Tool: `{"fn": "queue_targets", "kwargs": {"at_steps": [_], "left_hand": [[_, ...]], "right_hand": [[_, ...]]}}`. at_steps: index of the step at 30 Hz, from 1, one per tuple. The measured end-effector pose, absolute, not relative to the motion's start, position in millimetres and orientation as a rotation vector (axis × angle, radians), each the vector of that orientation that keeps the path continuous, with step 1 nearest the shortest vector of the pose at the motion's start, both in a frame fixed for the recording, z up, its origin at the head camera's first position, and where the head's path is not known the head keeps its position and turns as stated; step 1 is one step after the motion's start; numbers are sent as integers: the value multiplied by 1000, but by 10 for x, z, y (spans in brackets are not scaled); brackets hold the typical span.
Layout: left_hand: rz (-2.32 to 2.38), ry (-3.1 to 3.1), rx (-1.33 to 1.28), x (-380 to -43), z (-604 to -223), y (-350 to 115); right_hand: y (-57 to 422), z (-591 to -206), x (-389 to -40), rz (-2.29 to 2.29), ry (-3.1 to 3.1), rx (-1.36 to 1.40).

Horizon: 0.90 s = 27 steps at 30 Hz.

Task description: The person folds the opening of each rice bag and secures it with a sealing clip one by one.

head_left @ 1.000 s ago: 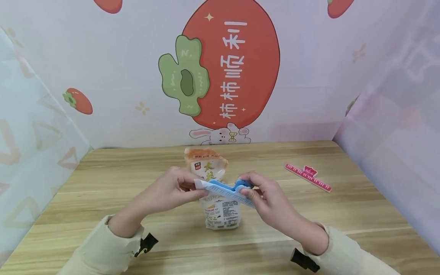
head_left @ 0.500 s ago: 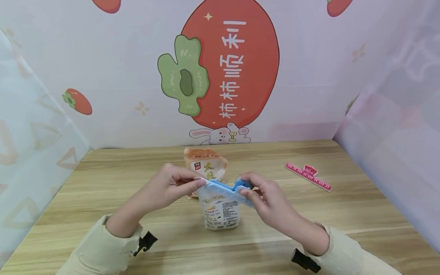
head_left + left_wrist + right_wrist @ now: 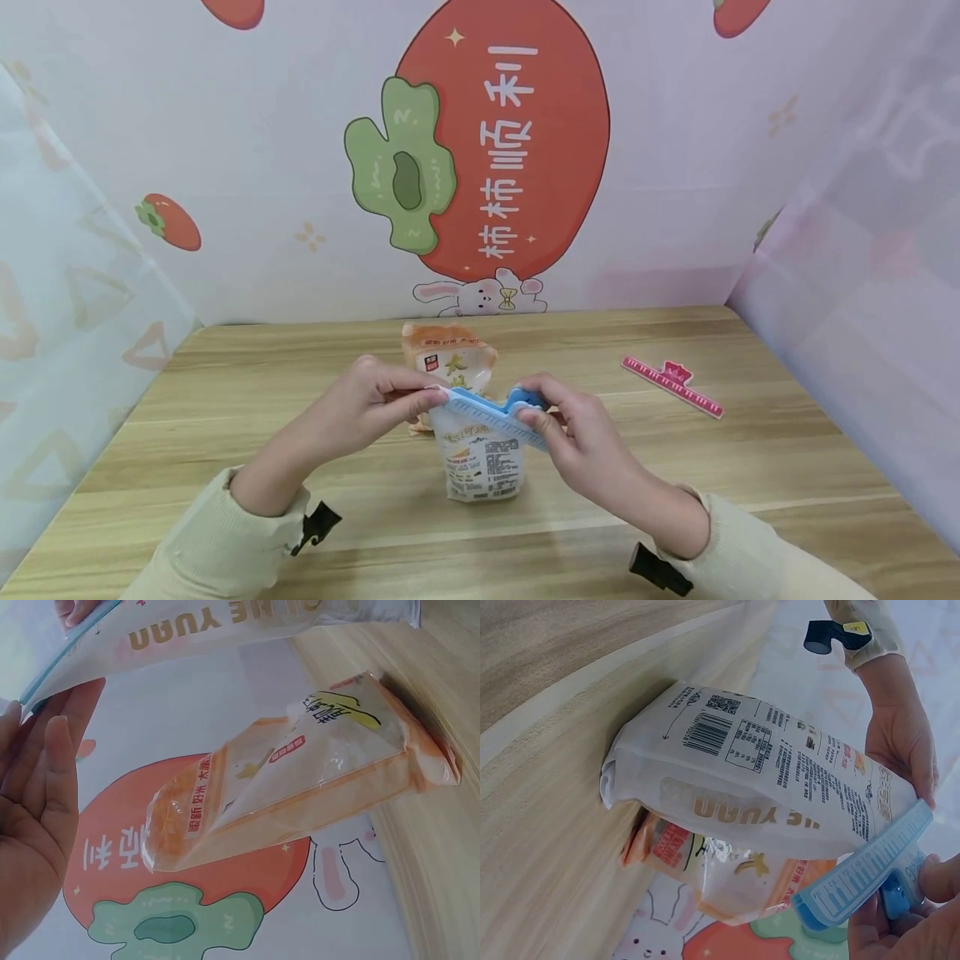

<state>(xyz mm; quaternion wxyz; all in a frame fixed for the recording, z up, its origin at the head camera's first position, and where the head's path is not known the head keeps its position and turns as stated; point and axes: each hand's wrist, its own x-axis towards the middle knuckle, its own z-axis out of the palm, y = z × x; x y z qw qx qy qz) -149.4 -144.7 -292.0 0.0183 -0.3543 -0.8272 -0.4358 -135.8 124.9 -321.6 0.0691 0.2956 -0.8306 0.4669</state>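
Note:
A white printed bag [image 3: 483, 471] stands upright on the table, its top edge folded or flattened. Along that edge lies a blue bag clip [image 3: 491, 414], patterned like a piano keyboard, which also shows in the right wrist view as a long bar [image 3: 870, 866]. My left hand [image 3: 348, 417] pinches the bag's upper left corner beside the clip's left end. With thumb and fingers, my right hand [image 3: 588, 437] grips the clip's handle near its right end. Just behind stands an orange and white bag [image 3: 453, 354], partly hidden by the white one.
A pink bag clip [image 3: 672, 386] with a similar keyboard pattern lies on the wooden table [image 3: 300, 533] to the right. Behind the table rises a printed backdrop [image 3: 262, 125], with further sheets at both sides.
My left fingers have shifted their pinch at the bag's corner, where less of the white flap sticks out. The blue clip has moved slightly left and up with my right hand.

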Motion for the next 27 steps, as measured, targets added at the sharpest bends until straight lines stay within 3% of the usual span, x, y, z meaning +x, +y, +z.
{"fn": "queue_targets", "kwargs": {"at_steps": [27], "left_hand": [[-1639,-2611,-1092,-1531,-3009,-1428]], "right_hand": [[1093,-3130,-1349,1490,-2485,879]]}}
